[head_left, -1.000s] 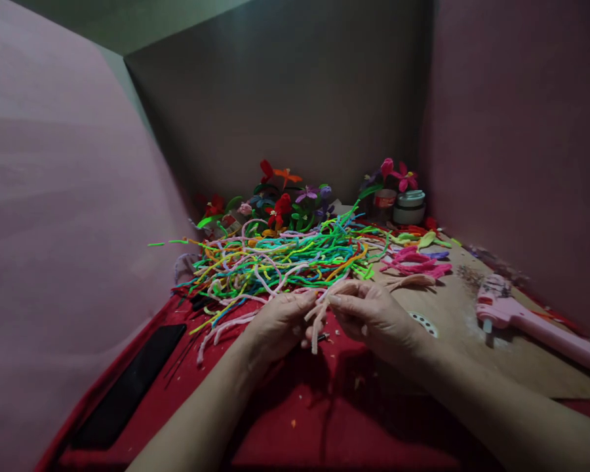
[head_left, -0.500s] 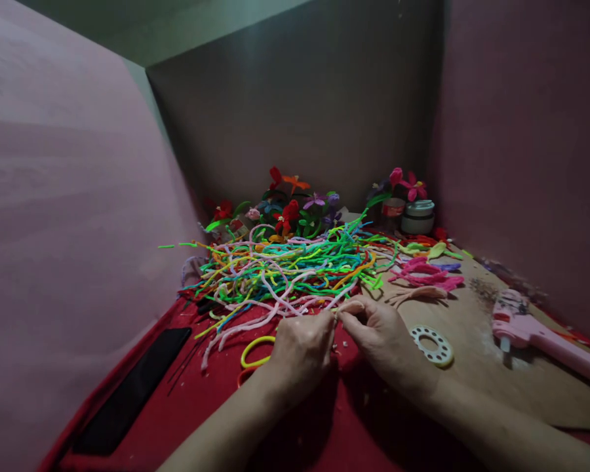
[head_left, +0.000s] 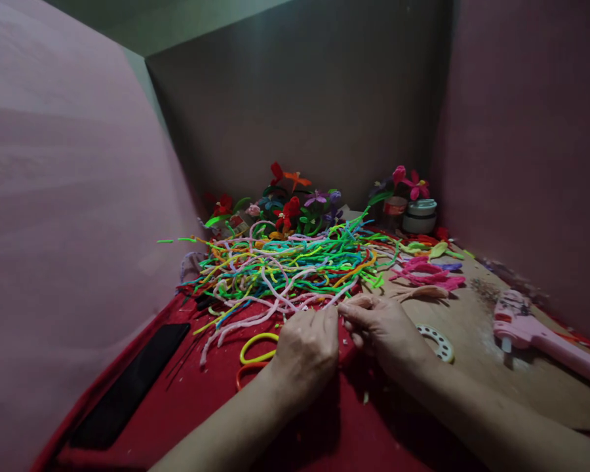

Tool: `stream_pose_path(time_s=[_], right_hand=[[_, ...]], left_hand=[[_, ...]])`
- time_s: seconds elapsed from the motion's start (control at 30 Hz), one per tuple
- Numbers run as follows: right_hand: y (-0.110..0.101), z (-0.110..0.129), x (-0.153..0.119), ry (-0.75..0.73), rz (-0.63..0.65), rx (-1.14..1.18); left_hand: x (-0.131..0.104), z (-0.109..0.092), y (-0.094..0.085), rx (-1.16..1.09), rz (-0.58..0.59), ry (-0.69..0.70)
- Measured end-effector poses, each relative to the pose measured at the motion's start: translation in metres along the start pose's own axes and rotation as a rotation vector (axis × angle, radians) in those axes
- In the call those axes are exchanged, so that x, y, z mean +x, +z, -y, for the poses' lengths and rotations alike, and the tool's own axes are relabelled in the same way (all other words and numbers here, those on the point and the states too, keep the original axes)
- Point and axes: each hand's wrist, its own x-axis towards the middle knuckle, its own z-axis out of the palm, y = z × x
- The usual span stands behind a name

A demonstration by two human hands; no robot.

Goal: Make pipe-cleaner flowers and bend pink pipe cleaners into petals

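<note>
My right hand (head_left: 391, 334) pinches a folded pale pink pipe-cleaner petal (head_left: 362, 300) between thumb and fingertips. My left hand (head_left: 307, 351) is closed, its back toward me, and meets the near end of the same petal; its fingertips are mostly hidden. Just left of that hand lie scissors with a yellow and orange handle (head_left: 252, 346), partly covered by the wrist. Beyond both hands spreads a big tangle of pipe cleaners (head_left: 295, 265) in green, yellow, blue, pink and orange. Another peach petal bundle (head_left: 430, 292) rests behind my right hand.
A black phone (head_left: 130, 387) lies on the red cloth (head_left: 201, 419) at left. On the brown board (head_left: 501, 400) are a white ring with holes (head_left: 442, 342), a pink glue gun (head_left: 526, 321) and pink petals (head_left: 430, 272). Pipe-cleaner flowers (head_left: 290, 210) and a lidded jar (head_left: 419, 216) stand behind.
My right hand's fingers have shifted their pinch on the petal, and the hand now covers part of the white ring. My left hand has turned slightly, its knuckles more together.
</note>
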Motion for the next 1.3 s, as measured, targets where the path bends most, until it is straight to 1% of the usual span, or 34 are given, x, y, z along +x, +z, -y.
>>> stream_pose_path(time_s=[0.07, 0.13, 0.23, 0.3, 0.37, 0.53, 0.6, 0.7, 0.77, 0.8, 0.83, 0.87, 0.93, 0.97, 1.03, 1.07, 1.1, 1.13, 1.17, 1.23, 1.3], right_hand=[[-0.002, 0.001, 0.002, -0.017, -0.034, 0.010], [-0.003, 0.003, 0.003, -0.071, -0.055, -0.010], [-0.005, 0.004, 0.005, -0.109, -0.023, -0.039], [-0.005, 0.004, 0.005, -0.122, 0.010, -0.042], [-0.006, 0.003, 0.006, -0.132, 0.027, -0.048], [-0.006, 0.002, 0.006, -0.150, 0.042, -0.020], [-0.006, 0.002, 0.007, -0.142, 0.030, 0.044], [-0.004, 0.003, 0.004, -0.087, 0.007, 0.083], [-0.001, 0.004, -0.002, -0.079, 0.089, -0.024], [0.001, 0.005, -0.006, -0.099, 0.173, -0.122], [0.003, 0.004, -0.011, -0.160, 0.244, -0.237], [0.005, 0.004, -0.016, -0.242, 0.288, -0.361], [0.008, 0.000, -0.024, -0.401, 0.384, -0.598], [0.009, -0.003, -0.027, -0.479, 0.450, -0.662], [0.009, -0.009, -0.028, -0.580, 0.553, -0.712], [0.008, -0.012, -0.027, -0.608, 0.582, -0.714], [0.007, -0.015, -0.026, -0.624, 0.600, -0.721], [0.007, -0.016, -0.024, -0.629, 0.602, -0.744], [0.006, -0.017, -0.022, -0.625, 0.597, -0.777], [0.005, -0.016, -0.020, -0.611, 0.576, -0.860], [0.005, -0.014, -0.018, -0.604, 0.579, -0.917]], left_hand=[[0.000, 0.002, 0.002, -0.062, 0.012, -0.056], [-0.001, 0.006, 0.004, -0.157, 0.039, -0.130], [0.001, 0.009, 0.004, -0.356, 0.056, -0.226], [0.002, 0.010, 0.002, -0.494, 0.037, -0.258], [0.003, 0.009, 0.001, -0.579, 0.014, -0.269], [0.003, 0.010, 0.001, -0.580, -0.019, -0.295], [0.003, 0.013, -0.001, -0.629, -0.062, -0.352], [0.010, 0.019, -0.008, -0.792, -0.144, -0.509], [0.020, 0.022, -0.016, -0.894, -0.132, -0.575], [0.028, 0.021, -0.020, -0.927, -0.093, -0.580], [0.037, 0.020, -0.024, -0.950, -0.035, -0.559], [0.046, 0.017, -0.026, -0.953, 0.024, -0.526], [0.067, 0.007, -0.027, -0.915, 0.126, -0.422], [0.077, 0.001, -0.025, -0.891, 0.164, -0.354], [0.095, -0.013, -0.013, -0.828, 0.243, -0.221], [0.103, -0.020, -0.005, -0.777, 0.252, -0.148], [0.111, -0.026, 0.004, -0.685, 0.237, -0.093], [0.117, -0.031, 0.012, -0.562, 0.204, -0.068], [0.121, -0.035, 0.020, -0.445, 0.187, -0.065], [0.128, -0.039, 0.031, -0.357, 0.184, -0.070], [0.129, -0.039, 0.035, -0.295, 0.232, -0.066]])
